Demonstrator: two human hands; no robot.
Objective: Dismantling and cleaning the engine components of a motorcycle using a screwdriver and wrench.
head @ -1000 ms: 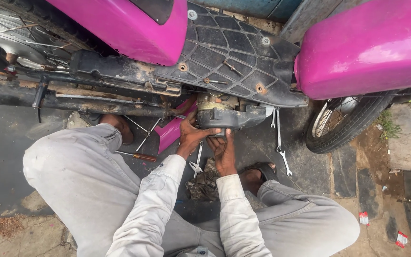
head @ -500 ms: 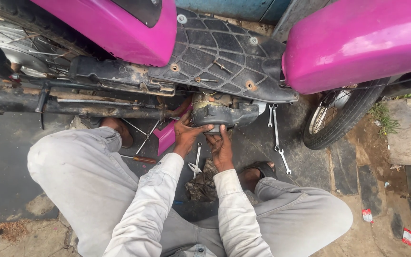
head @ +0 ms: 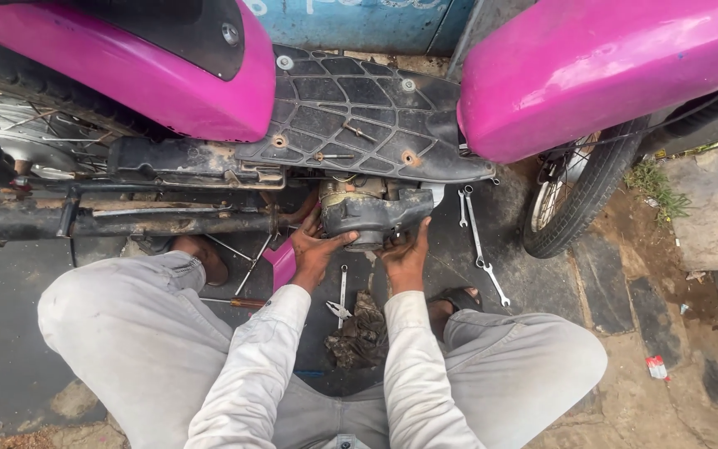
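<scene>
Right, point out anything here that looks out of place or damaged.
The wrenches lie loose on the dark ground beside the front wheel, and a dirty rag sits crumpled between the person's knees. Both hands, left hand and right hand, grip the grimy engine part.

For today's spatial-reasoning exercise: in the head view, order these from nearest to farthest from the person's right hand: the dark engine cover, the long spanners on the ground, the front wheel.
1. Dark engine cover: the right hand touches its lower right edge.
2. Long spanners: on the ground just right of that hand.
3. Front wheel: farther right, under the pink bodywork.
</scene>
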